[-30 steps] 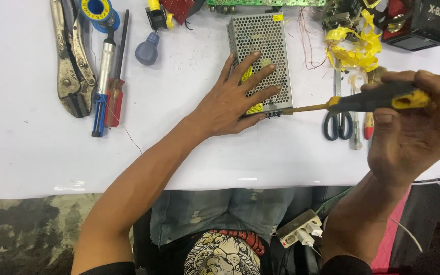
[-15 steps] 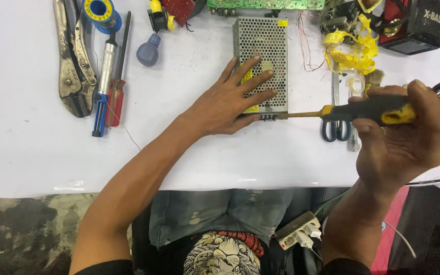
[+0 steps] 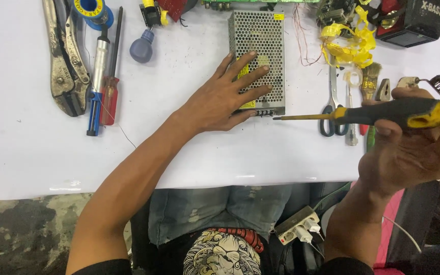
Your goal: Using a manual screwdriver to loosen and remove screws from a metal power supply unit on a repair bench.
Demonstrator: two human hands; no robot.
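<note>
A white table (image 3: 189, 153) runs across the view, its far edge crowded with tools. Near the middle lies a perforated metal box (image 3: 260, 46), long axis running away from the person, its near short end carrying a row of small terminals. The left hand (image 3: 225, 97) lies flat with fingers spread, palm on the table and fingertips pressing on the box's near left part. The right hand (image 3: 408, 147) is off to the right, well clear of the box and lifted above the table edge, fingers closed around the black-and-yellow handle of a screwdriver (image 3: 367, 113). The shaft lies nearly level, pointing left, its tip just beside the box's near right corner by the terminals. Scissors (image 3: 332, 109) lie under the shaft; pliers (image 3: 64, 66) and two more screwdrivers (image 3: 103, 86) lie far left.
</note>
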